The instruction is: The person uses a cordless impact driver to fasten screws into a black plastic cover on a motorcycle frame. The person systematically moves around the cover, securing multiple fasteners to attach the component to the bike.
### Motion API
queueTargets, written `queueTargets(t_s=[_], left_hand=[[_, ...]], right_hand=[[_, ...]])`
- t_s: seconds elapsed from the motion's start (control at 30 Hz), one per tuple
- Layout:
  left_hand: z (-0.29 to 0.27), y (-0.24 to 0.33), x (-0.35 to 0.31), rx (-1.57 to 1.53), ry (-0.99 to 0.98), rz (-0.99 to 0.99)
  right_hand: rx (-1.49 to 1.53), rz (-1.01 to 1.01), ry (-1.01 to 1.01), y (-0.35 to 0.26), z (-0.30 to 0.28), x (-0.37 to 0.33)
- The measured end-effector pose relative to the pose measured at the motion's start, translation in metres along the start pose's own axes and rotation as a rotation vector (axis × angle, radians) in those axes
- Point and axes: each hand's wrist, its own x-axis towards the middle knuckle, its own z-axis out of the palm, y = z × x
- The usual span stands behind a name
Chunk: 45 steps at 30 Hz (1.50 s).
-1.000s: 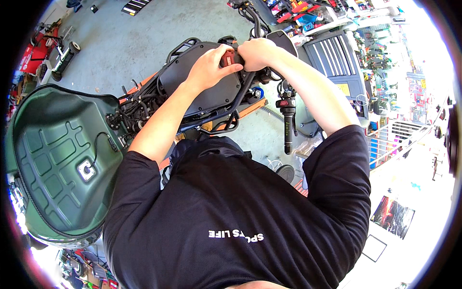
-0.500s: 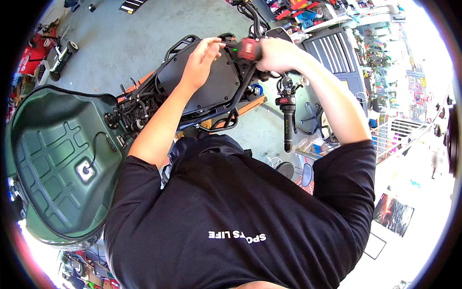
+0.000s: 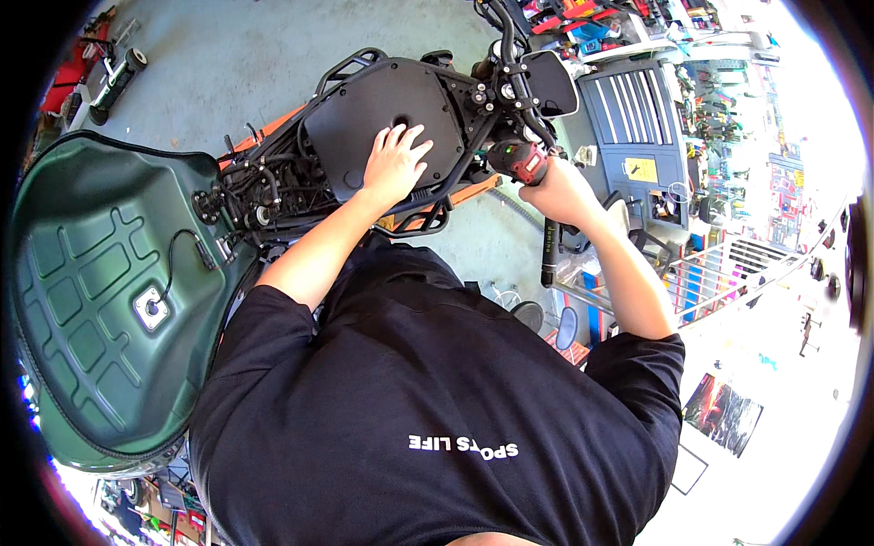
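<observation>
My left hand lies with fingers spread on a flat black cover in the motorbike's frame. Small screw heads show along the cover's edge, and a dark round spot sits just beyond my fingertips. My right hand is wrapped round the grip of a red and black cordless drill. The drill is held off the right side of the cover, near the handlebar, its nose pointing left. Whether a bit is fitted I cannot make out. Below the drill hangs a black handlebar grip.
At left, a large green moulded shell stands open on its hinge, a cable running to a square plate inside. Tangled wiring fills the frame beside it. A grey tool cabinet and a wire rack stand to the right.
My right hand has carried the drill away from the cover, right and toward me. My left hand, raised before with fingers bent, has come down onto the cover. The view has shifted slightly.
</observation>
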Motion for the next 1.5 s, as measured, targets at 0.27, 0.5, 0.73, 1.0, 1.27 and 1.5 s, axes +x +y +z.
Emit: queueTargets(t_s=[0.27, 0.5, 0.73, 1.0, 1.27, 1.5], left_hand=[[0.0, 0.0, -0.002, -0.005, 0.009, -0.003], [0.0, 0.001, -0.003, 0.012, 0.012, 0.003], [0.0, 0.001, -0.003, 0.023, 0.016, 0.003], [0.002, 0.0, -0.003, 0.024, 0.027, 0.003], [0.003, 0.001, -0.003, 0.046, 0.027, 0.007], [0.005, -0.001, -0.002, 0.07, 0.035, 0.026]], right_hand=[[-0.076, 0.013, -0.008, -0.013, 0.009, 0.01], [-0.099, 0.005, -0.034, -0.016, 0.007, 0.013], [-0.081, 0.004, -0.03, -0.024, 0.002, 0.01], [-0.134, 0.025, -0.044, -0.028, 0.003, 0.015], [-0.223, 0.005, -0.078, -0.043, -0.005, 0.024], [-0.435, -0.071, -0.192, -0.054, -0.03, 0.051]])
